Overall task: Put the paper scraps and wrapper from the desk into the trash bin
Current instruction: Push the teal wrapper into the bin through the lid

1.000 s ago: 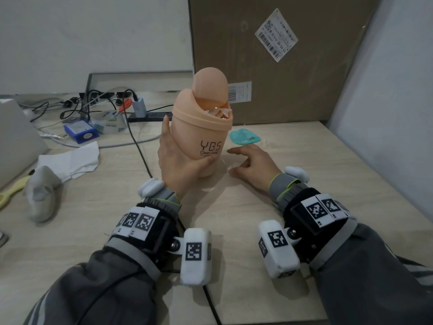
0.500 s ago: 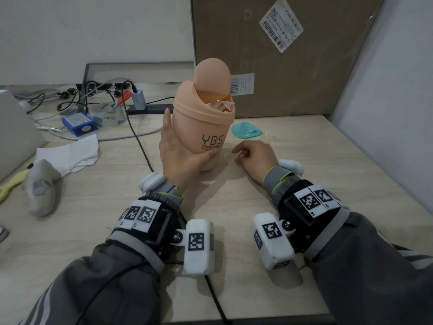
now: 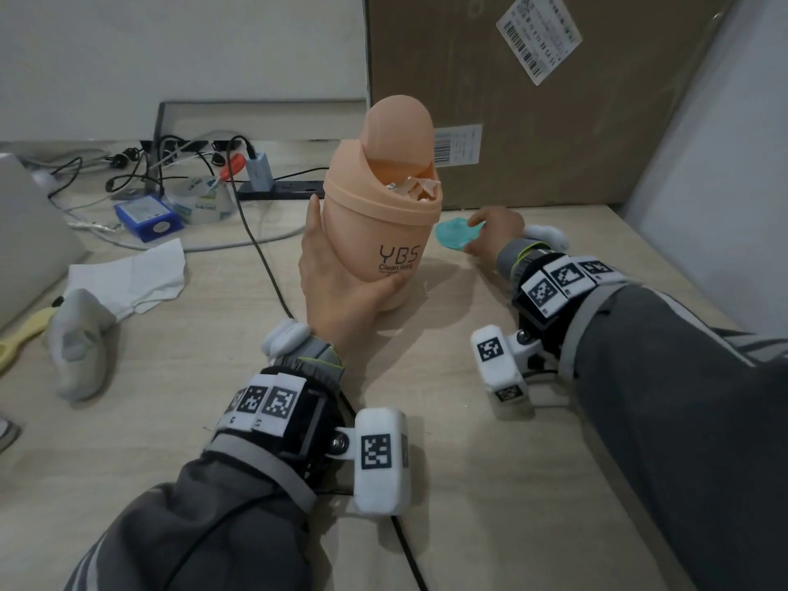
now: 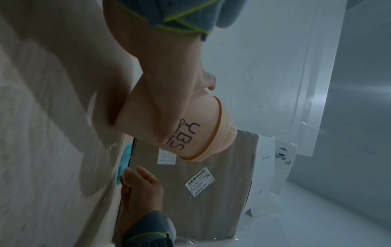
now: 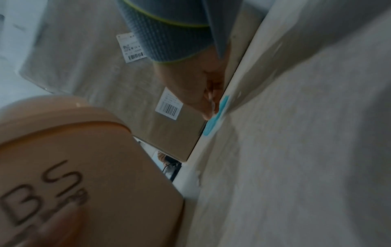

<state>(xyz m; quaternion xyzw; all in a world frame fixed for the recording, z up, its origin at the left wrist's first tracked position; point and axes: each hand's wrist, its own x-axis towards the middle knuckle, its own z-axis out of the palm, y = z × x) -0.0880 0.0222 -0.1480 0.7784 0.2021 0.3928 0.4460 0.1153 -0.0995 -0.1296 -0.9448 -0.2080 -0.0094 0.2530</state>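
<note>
Wrapper (image 3: 457, 234): teal, thin, likely light and limp; lies flat on the desk (image 3: 533, 441), centre right of the head view, just right of the trash bin (image 3: 383, 232). Your right hand (image 3: 494, 236) has its fingertips on the near edge; grip closure unclear. Pinch that edge. Your left hand (image 3: 341, 287) wraps the bin. Cardboard box (image 3: 554, 100) close behind; open room rightward.

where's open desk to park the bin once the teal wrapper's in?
Bare desk lies between the two forearms, in front of the trash bin that the left hand grips. Also bare: right of the right hand, toward the wall. Crowded: back left, with cables, blue box, tape roll; tissue and a grey object at left.
</note>
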